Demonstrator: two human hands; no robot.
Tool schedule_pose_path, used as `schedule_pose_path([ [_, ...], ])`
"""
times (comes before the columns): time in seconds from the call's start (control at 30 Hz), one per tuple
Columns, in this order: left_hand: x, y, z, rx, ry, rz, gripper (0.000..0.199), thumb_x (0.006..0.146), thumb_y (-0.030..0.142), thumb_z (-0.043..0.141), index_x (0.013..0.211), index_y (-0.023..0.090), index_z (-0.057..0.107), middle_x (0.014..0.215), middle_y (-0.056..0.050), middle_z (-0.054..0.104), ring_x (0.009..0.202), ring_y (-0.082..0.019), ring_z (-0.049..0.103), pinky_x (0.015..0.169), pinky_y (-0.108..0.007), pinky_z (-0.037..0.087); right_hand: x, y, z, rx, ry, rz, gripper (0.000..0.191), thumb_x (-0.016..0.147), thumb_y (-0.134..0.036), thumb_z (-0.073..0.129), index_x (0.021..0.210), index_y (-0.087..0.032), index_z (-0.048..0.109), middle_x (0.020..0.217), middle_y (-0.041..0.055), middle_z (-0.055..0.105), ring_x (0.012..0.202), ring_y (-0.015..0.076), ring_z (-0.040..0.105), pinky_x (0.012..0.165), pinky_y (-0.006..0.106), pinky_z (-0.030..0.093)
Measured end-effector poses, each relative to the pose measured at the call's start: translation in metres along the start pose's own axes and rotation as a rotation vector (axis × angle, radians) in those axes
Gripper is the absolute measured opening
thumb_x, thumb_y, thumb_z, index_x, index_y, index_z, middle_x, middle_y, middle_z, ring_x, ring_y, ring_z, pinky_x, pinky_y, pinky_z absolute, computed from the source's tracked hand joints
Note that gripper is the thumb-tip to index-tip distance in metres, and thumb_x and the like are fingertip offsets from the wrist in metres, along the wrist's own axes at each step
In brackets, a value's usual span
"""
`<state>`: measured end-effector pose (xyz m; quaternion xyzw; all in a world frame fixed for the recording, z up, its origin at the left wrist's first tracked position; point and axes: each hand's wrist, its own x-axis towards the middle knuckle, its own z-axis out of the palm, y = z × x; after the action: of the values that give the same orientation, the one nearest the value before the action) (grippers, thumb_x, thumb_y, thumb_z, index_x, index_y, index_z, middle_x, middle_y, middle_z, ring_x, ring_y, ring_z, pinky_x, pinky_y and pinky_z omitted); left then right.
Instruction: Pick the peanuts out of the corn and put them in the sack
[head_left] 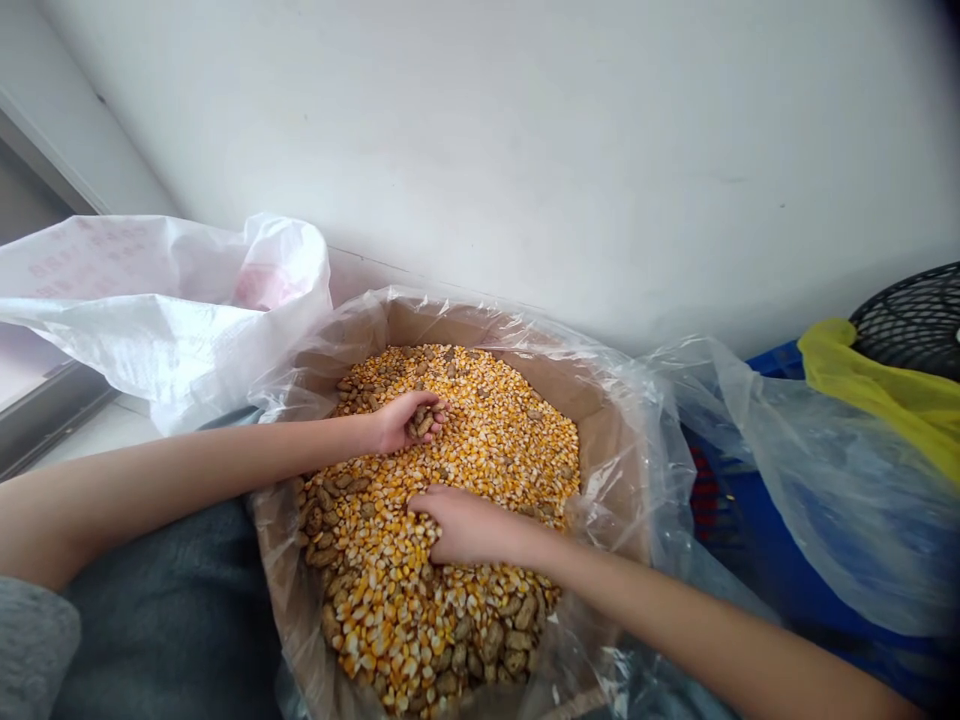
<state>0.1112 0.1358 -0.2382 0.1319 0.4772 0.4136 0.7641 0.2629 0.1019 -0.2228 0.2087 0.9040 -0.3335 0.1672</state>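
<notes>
A cardboard box [607,440] lined with clear plastic holds loose yellow corn kernels [495,430] mixed with unshelled peanuts [495,645]. My left hand [405,420] is above the kernels near the middle, palm turned up, its fingers curled around several peanuts [422,421]. Closer to me, my right hand [465,525] reaches down into the corn with its fingers bent. Its fingertips are hidden, so what they hold, if anything, does not show. Peanuts are gathered thickest along the left side and the near end of the box.
A white woven sack [187,340] stands open to the left of the box. On the right are a blue crate [795,540], clear plastic sheeting [847,490], a yellow bag [877,390] and a black mesh basket [915,320]. A white wall [525,150] rises behind.
</notes>
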Motion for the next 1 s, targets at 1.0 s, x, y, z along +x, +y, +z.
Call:
schedule_pose_path([
  [1.0, -0.001, -0.007, 0.006, 0.035, -0.037, -0.086, 0.015, 0.075, 0.022, 0.042, 0.069, 0.012, 0.051, 0.059, -0.003, 0.057, 0.051, -0.008, 0.053, 0.049, -0.017, 0.045, -0.022, 0.018, -0.064, -0.020, 0.594, 0.073, 0.018, 0.076, -0.029, 0.044, 0.093, -0.027, 0.050, 0.086, -0.0041, 0.060, 0.068, 0.0105, 0.053, 0.061, 0.022, 0.038],
])
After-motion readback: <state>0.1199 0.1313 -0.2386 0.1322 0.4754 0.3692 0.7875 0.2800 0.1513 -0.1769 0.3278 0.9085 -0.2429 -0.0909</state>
